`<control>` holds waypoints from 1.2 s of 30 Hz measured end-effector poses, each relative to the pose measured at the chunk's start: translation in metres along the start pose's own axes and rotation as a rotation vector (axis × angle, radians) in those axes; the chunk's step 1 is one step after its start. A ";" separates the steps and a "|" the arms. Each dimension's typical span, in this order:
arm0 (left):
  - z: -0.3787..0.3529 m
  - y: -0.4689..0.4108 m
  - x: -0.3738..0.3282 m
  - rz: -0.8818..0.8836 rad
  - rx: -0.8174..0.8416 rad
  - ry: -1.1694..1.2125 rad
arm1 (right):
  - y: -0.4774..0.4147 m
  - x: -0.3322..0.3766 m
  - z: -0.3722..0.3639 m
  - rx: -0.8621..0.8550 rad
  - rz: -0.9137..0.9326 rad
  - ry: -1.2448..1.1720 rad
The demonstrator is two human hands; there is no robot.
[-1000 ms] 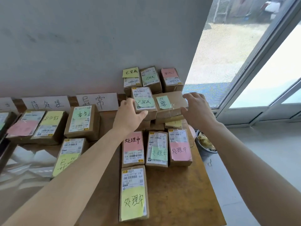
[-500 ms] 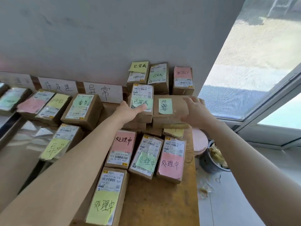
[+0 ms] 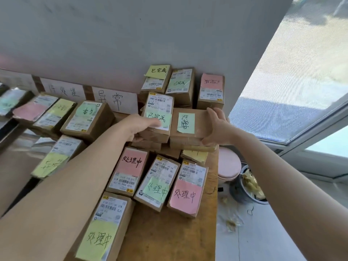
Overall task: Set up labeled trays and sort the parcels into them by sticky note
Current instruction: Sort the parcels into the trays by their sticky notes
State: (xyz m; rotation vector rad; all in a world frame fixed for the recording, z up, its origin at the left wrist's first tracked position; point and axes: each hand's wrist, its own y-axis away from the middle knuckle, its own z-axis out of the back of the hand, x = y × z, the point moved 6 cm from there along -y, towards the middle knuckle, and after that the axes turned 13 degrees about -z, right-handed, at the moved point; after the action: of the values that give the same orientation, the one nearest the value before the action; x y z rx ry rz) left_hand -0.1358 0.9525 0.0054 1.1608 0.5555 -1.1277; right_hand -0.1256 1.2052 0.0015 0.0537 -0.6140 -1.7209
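Note:
Brown cardboard parcels with coloured sticky notes cover a wooden table (image 3: 169, 236). My left hand (image 3: 140, 126) rests on the left side of a stacked parcel with a green note (image 3: 159, 113); its thumb lies on the note. My right hand (image 3: 218, 127) grips the right end of a brown parcel carrying a green note (image 3: 188, 124), which lies on top of other parcels. Behind them three parcels (image 3: 181, 85) lean on the wall. In front lie parcels with a pink note (image 3: 130, 168), a green note (image 3: 158, 182), a pink note (image 3: 187, 188) and a yellow note (image 3: 105, 228).
White paper labels (image 3: 114, 99) are taped along the wall at the left, with more parcels (image 3: 87, 118) below them. A pink stool (image 3: 228, 165) and a bin of scraps (image 3: 248, 185) stand on the floor beyond the table's right edge. A window fills the right.
The camera has come closer and swung left. My right hand has slid from the top of the green-note parcel down to its right end. My left hand has stayed against the neighbouring stack.

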 end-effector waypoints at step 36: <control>0.054 0.102 0.048 -0.103 0.050 0.195 | 0.079 0.032 -0.026 0.127 0.259 0.302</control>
State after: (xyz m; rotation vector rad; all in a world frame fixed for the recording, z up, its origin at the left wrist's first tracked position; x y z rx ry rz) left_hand -0.0356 0.8814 0.0282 1.3064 0.7481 -1.1283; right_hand -0.0537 1.1571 0.0219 0.3052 -0.4811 -1.3875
